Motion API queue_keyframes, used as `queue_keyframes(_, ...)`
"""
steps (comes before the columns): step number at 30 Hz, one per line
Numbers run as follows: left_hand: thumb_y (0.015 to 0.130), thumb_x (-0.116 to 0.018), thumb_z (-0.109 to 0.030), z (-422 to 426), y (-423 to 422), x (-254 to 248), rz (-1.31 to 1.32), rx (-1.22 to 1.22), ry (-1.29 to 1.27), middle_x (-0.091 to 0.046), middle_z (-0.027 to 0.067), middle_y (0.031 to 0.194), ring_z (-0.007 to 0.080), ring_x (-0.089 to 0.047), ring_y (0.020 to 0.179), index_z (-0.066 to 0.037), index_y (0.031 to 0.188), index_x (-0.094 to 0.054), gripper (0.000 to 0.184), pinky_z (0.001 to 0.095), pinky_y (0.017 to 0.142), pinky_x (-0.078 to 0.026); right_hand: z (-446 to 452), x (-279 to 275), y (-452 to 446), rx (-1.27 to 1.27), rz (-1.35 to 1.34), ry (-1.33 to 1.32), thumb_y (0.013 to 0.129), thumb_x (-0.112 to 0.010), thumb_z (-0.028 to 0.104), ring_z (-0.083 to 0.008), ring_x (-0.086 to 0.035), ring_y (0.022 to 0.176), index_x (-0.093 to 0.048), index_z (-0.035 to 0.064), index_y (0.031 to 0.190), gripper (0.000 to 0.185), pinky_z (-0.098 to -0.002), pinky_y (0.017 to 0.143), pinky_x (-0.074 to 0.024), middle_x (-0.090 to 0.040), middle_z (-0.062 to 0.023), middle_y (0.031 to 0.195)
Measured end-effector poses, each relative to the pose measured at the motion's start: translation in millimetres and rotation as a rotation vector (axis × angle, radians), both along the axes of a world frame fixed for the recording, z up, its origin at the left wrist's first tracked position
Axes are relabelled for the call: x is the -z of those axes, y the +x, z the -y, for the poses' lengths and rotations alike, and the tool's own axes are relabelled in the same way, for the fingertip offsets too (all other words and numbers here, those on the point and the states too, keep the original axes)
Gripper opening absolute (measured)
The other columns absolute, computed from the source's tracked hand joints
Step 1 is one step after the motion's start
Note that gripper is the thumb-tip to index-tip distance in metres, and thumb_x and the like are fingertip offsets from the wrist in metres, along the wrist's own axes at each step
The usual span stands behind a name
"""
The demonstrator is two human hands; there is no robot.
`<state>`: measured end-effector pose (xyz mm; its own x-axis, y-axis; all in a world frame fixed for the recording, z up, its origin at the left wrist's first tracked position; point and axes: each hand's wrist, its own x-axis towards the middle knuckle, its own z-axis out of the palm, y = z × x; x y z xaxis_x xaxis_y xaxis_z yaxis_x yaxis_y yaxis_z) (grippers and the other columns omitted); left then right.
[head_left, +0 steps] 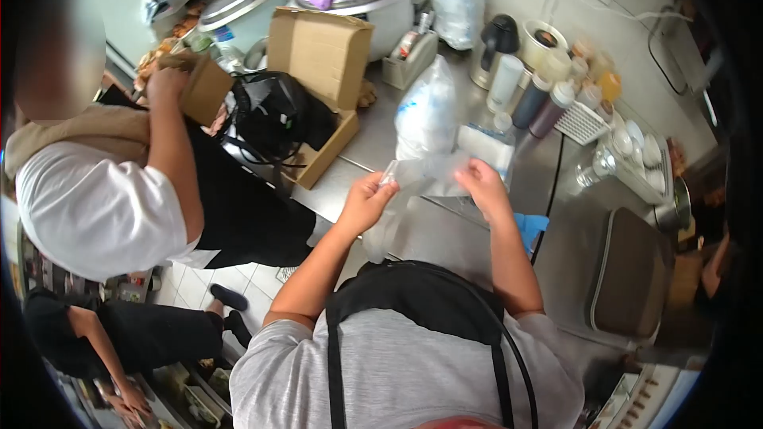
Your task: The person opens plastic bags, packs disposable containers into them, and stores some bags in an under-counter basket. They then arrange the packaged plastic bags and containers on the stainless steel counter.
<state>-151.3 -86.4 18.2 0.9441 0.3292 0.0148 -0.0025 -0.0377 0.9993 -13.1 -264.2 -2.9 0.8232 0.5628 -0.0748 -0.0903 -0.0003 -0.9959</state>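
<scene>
Between my hands, above the steel counter's near edge, stretches a clear plastic bag or film (421, 170). My left hand (368, 200) pinches its left end, where the plastic is folded and hangs down toward my apron. My right hand (485, 189) has its fingers closed on the right end; the fingertips are partly blurred. Just beyond the film stands a white plastic bag (427, 115) with blue print. A flat white packet (485, 149) lies on the counter behind my right hand.
An open cardboard box (322, 56) holding a black bag (286, 115) stands left. A co-worker (103, 191) holds a carton beside it. Squeeze bottles (552, 110), a tape dispenser (412, 56) and large cookers (362, 4) are farther back. A brown chair (628, 274) is right.
</scene>
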Motion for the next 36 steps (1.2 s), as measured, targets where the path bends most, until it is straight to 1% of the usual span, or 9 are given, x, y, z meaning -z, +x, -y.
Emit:
queue_keyframes(2, 0.082, -0.046, -0.019, -1, -1, -5, -0.007, -0.023, -0.002, -0.049, -0.0036, 0.066, 0.0033, -0.040, 0.059, -0.002, 0.080, -0.055, 0.020, 0.0186, 0.053, -0.033, 3, -5, -1, -0.008, 0.139, -0.202, 0.074, -0.055, 0.014, -0.0070, -0.046, 0.060, -0.053, 0.0006, 0.079, 0.015, -0.0203, 0.055, -0.0367, -0.052, -0.0005, 0.067)
queue_keyframes(5, 0.084, -0.040, -0.032, -8, -2, -5, -0.080, -0.045, -0.037, -0.036, -0.0073, 0.051, 0.0022, -0.028, 0.045, -0.007, 0.071, -0.054, 0.031, 0.0187, 0.042, -0.021, 1, 12, 1, -0.044, 0.140, -0.147, 0.074, -0.053, 0.012, -0.0063, -0.045, 0.058, -0.053, 0.0007, 0.075, 0.012, -0.0195, 0.053, -0.0357, -0.051, 0.0006, 0.063)
queue_keyframes(8, 0.084, -0.040, -0.033, -13, -3, -11, -0.136, 0.008, -0.203, -0.037, -0.0070, 0.052, 0.0029, -0.028, 0.045, -0.007, 0.071, -0.054, 0.032, 0.0186, 0.042, -0.022, 2, 23, 0, -0.042, 0.051, -0.079, 0.075, -0.051, 0.011, -0.0058, -0.045, 0.058, -0.052, 0.0010, 0.076, 0.010, -0.0190, 0.053, -0.0356, -0.051, 0.0007, 0.065)
queue_keyframes(13, 0.083, -0.041, -0.037, -12, -6, -7, -0.190, 0.123, -0.221, -0.041, -0.0064, 0.057, 0.0038, -0.031, 0.050, -0.010, 0.070, -0.055, 0.033, 0.0188, 0.046, -0.026, 0, 14, -4, 0.033, -0.050, -0.025, 0.077, -0.047, 0.006, -0.0051, -0.045, 0.063, -0.049, 0.0022, 0.076, 0.004, -0.0180, 0.056, -0.0360, -0.050, 0.0006, 0.070)
queue_keyframes(16, 0.083, -0.041, -0.038, -10, -3, 2, -0.167, 0.162, -0.262, -0.041, -0.0066, 0.057, 0.0037, -0.031, 0.051, -0.011, 0.071, -0.056, 0.033, 0.0183, 0.047, -0.026, 5, 28, -1, -0.072, 0.064, 0.054, 0.077, -0.048, 0.007, -0.0059, -0.046, 0.066, -0.047, 0.0034, 0.080, 0.004, -0.0184, 0.058, -0.0363, -0.050, 0.0004, 0.073)
queue_keyframes(25, 0.083, -0.041, -0.037, -11, -4, 12, -0.222, 0.243, -0.203, -0.044, -0.0059, 0.060, 0.0029, -0.034, 0.051, -0.010, 0.074, -0.056, 0.032, 0.0170, 0.047, -0.028, 1, 20, -11, -0.087, -0.161, 0.171, 0.077, -0.052, 0.009, -0.0058, -0.045, 0.063, -0.048, 0.0036, 0.085, 0.011, -0.0194, 0.057, -0.0376, -0.050, -0.0003, 0.071)
queue_keyframes(31, 0.084, -0.040, -0.036, -16, -8, 9, -0.260, 0.288, -0.165, -0.047, -0.0031, 0.069, 0.0055, -0.038, 0.057, -0.008, 0.077, -0.057, 0.033, 0.0175, 0.053, -0.032, 2, 25, -5, 0.017, -0.032, 0.125, 0.079, -0.051, 0.013, -0.0054, -0.045, 0.059, -0.051, 0.0043, 0.076, 0.009, -0.0178, 0.056, -0.0362, -0.049, 0.0012, 0.066)
queue_keyframes(34, 0.084, -0.040, -0.035, -15, -15, -4, -0.044, 0.413, -0.346, -0.049, -0.0005, 0.076, 0.0082, -0.042, 0.063, -0.007, 0.083, -0.055, 0.032, 0.0201, 0.058, -0.035, 8, 28, -1, 0.050, -0.011, 0.054, 0.080, -0.049, 0.013, -0.0052, -0.044, 0.058, -0.051, 0.0042, 0.074, 0.011, -0.0175, 0.056, -0.0359, -0.049, 0.0012, 0.065)
queue_keyframes(36, 0.082, -0.043, -0.034, -13, -25, -23, -0.137, 0.347, -0.878, -0.053, 0.0021, 0.078, 0.0121, -0.047, 0.065, -0.006, 0.087, -0.056, 0.031, 0.0237, 0.059, -0.038, 5, 21, -7, 0.020, -0.100, 0.153, 0.080, -0.048, 0.012, -0.0058, -0.045, 0.058, -0.051, 0.0042, 0.076, 0.009, -0.0178, 0.056, -0.0363, -0.050, 0.0009, 0.066)
